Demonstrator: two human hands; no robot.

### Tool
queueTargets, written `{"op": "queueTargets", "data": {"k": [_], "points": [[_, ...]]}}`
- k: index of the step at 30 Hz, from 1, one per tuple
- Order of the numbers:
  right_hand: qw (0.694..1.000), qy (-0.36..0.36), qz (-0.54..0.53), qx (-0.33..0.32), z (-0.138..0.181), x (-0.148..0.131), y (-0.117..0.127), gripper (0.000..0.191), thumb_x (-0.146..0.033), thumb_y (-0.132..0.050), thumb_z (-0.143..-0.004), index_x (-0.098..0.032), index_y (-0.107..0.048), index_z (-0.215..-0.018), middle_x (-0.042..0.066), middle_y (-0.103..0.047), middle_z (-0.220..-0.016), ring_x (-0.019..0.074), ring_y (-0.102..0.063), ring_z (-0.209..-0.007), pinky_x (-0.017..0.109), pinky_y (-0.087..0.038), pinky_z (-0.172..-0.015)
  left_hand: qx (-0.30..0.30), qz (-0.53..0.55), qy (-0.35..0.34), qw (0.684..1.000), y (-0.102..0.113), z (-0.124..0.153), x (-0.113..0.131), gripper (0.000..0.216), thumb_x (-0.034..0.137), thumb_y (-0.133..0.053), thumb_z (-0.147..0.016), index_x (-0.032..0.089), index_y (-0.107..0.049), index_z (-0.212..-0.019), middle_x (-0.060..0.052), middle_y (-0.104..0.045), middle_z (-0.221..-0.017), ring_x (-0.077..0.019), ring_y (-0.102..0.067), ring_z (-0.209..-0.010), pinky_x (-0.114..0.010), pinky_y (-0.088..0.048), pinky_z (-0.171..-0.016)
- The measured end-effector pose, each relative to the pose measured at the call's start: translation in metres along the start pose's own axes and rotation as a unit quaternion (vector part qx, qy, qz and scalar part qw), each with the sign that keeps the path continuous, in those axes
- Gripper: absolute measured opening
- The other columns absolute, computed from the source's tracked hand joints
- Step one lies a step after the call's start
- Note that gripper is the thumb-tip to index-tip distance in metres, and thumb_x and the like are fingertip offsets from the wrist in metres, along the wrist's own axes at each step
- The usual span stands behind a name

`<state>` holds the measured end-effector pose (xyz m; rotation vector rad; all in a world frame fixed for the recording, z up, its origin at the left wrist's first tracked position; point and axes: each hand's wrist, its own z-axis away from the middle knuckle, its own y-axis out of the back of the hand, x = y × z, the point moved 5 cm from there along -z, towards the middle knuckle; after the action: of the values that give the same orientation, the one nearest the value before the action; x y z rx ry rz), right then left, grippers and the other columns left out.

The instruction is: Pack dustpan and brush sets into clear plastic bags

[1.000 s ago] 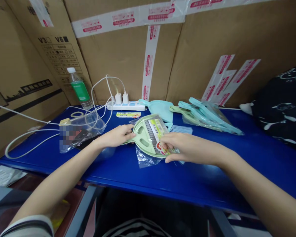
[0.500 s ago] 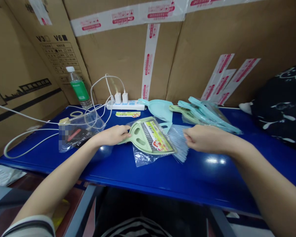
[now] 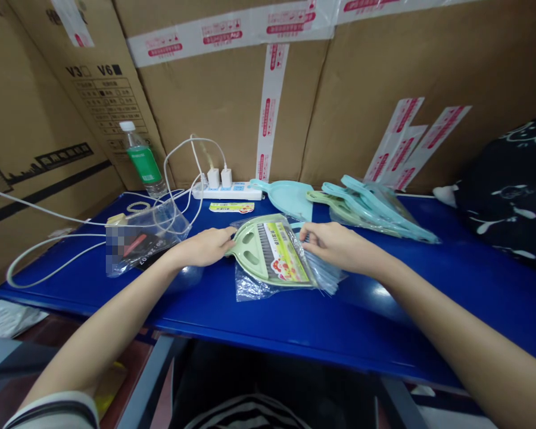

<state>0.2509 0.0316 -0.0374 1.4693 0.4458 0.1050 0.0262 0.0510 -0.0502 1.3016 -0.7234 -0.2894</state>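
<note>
A light green dustpan [image 3: 250, 255] lies on the table with a dark-bristled brush [image 3: 267, 247] set in it and a yellow label card [image 3: 284, 250] on top. Clear plastic wrap [image 3: 252, 290] surrounds the set. My left hand [image 3: 211, 245] is closed on the dustpan's handle at its left end. By the right edge of the set is my right hand [image 3: 326, 243], fingers curled in; whether they pinch the wrap is hidden. Under that hand and the wrap, pale blue brush bristles [image 3: 328, 275] stick out.
Behind stands a light blue dustpan [image 3: 290, 196]. Several wrapped blue and green dustpans [image 3: 370, 208] are piled at the back right. A loose label card [image 3: 231, 207], a power strip [image 3: 227, 190] with white cables, a bottle [image 3: 145, 161] and a plastic bag [image 3: 147, 235] are further left. Cardboard boxes [image 3: 232, 107] wall the back.
My right hand has moved left, from beyond the blue bristles to the right edge of the green set. The set has turned slightly and shifted a little; my left hand stays at its handle.
</note>
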Motion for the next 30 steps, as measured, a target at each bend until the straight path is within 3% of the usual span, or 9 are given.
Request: {"op": "queueTargets", "data": {"k": [5,13,19,22,24,27,30], "points": [[0.994,0.024,-0.109,-0.019,-0.003,-0.002,-0.002,0.020,-0.032,-0.042,-0.088,-0.023,-0.047,-0.072,-0.001,-0.055,-0.060,0.0147,-0.052,-0.057,0.027,-0.040,-0.055,-0.004,0.016,0.011,1.000,-0.002,0.000,-0.001,0.038,0.043,-0.029,-0.097,0.019,-0.051,-0.116,-0.008,-0.070,-0.107,-0.0226,-0.067,-0.092,-0.032,-0.048,-0.079],[0.989,0.025,-0.148,-0.011,-0.004,-0.006,-0.006,0.029,-0.035,-0.038,-0.089,-0.023,-0.045,-0.063,0.000,-0.053,-0.063,0.0149,-0.049,-0.061,0.029,-0.037,-0.060,-0.010,0.032,0.015,0.999,-0.001,0.000,0.001,0.040,0.046,-0.029,-0.096,0.020,-0.051,-0.118,-0.008,-0.070,-0.110,-0.0236,-0.066,-0.092,-0.035,-0.048,-0.081],[0.968,0.042,-0.249,0.004,-0.008,0.002,-0.004,0.020,-0.034,-0.045,-0.081,-0.022,-0.050,-0.065,-0.001,-0.048,-0.061,0.0139,-0.045,-0.058,0.028,-0.037,-0.056,-0.027,0.013,0.040,0.999,-0.001,0.000,0.004,0.038,0.039,-0.026,-0.096,0.017,-0.049,-0.116,-0.010,-0.069,-0.105,-0.0226,-0.066,-0.087,-0.035,-0.048,-0.078],[0.946,0.050,-0.319,-0.028,-0.009,0.007,-0.004,0.023,-0.036,-0.045,-0.082,-0.020,-0.060,-0.080,-0.001,-0.049,-0.067,0.0131,-0.047,-0.058,0.028,-0.039,-0.055,-0.022,0.029,0.025,0.999,-0.002,0.000,0.002,0.038,0.042,-0.027,-0.096,0.018,-0.050,-0.116,-0.010,-0.070,-0.103,-0.0227,-0.066,-0.088,-0.034,-0.047,-0.078],[0.950,0.048,-0.306,-0.045,-0.008,0.008,-0.006,0.031,-0.037,-0.047,-0.082,-0.019,-0.064,-0.100,-0.001,-0.049,-0.067,0.0127,-0.046,-0.055,0.028,-0.039,-0.053,-0.013,0.047,0.010,0.999,-0.002,0.000,0.002,0.037,0.042,-0.029,-0.096,0.019,-0.050,-0.116,-0.009,-0.069,-0.106,-0.0231,-0.065,-0.093,-0.035,-0.047,-0.081],[0.973,0.033,-0.229,-0.028,-0.007,0.006,-0.011,0.051,-0.040,-0.051,-0.082,-0.017,-0.058,-0.127,-0.002,-0.050,-0.065,0.0141,-0.047,-0.055,0.029,-0.040,-0.053,-0.006,0.068,0.005,0.998,-0.002,-0.001,0.004,0.035,0.039,-0.029,-0.096,0.019,-0.050,-0.116,-0.009,-0.068,-0.111,-0.0234,-0.064,-0.100,-0.037,-0.047,-0.086],[0.984,0.016,-0.177,0.022,-0.007,0.003,-0.011,0.067,-0.048,-0.054,-0.081,-0.015,-0.048,-0.140,-0.001,-0.053,-0.065,0.0179,-0.052,-0.059,0.032,-0.043,-0.056,-0.005,0.081,0.003,0.997,0.000,-0.001,0.009,0.034,0.037,-0.029,-0.096,0.019,-0.049,-0.116,-0.009,-0.067,-0.115,-0.0233,-0.063,-0.103,-0.038,-0.046,-0.089]]}}
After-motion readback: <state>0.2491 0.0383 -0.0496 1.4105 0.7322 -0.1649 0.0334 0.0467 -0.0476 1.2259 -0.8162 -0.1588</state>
